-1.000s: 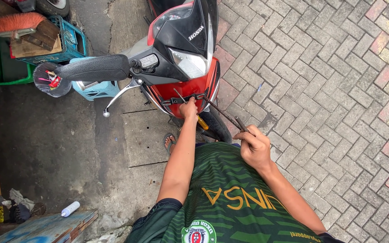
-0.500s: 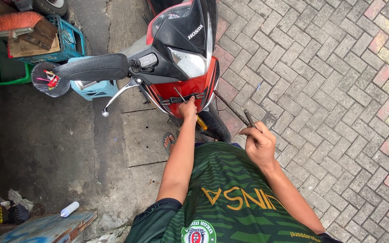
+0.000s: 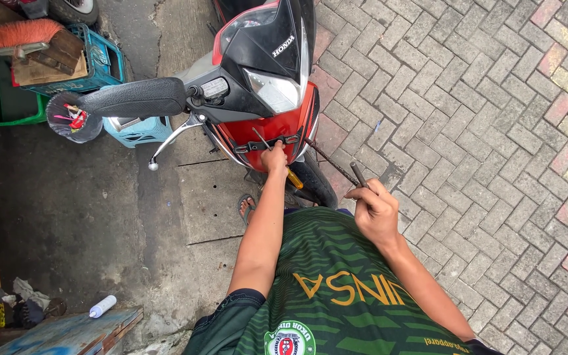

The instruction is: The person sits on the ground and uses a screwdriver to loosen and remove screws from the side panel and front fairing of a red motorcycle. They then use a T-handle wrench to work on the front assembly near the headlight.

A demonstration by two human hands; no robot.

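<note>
A red and black scooter (image 3: 264,79) stands nose-on in front of me. My left hand (image 3: 274,158) presses against its red front panel just under the headlight and grips a yellow-handled screwdriver (image 3: 294,177). My right hand (image 3: 376,210) is held up to the right of the front wheel (image 3: 317,181). It is closed on a thin dark rod-like tool (image 3: 357,173), whose long shaft runs up and left toward the scooter. My green striped shirt (image 3: 336,289) fills the bottom of the view.
The scooter's left handlebar grip (image 3: 136,98) sticks out to the left. Behind it are a pale blue stool (image 3: 136,131), a blue crate (image 3: 103,62) and a green crate (image 3: 4,98) with a brush. A sandalled foot (image 3: 246,207) rests on concrete. Brick paving lies to the right.
My right hand has shifted slightly and turned the dark tool in its fingers. My left hand stays at the front panel.
</note>
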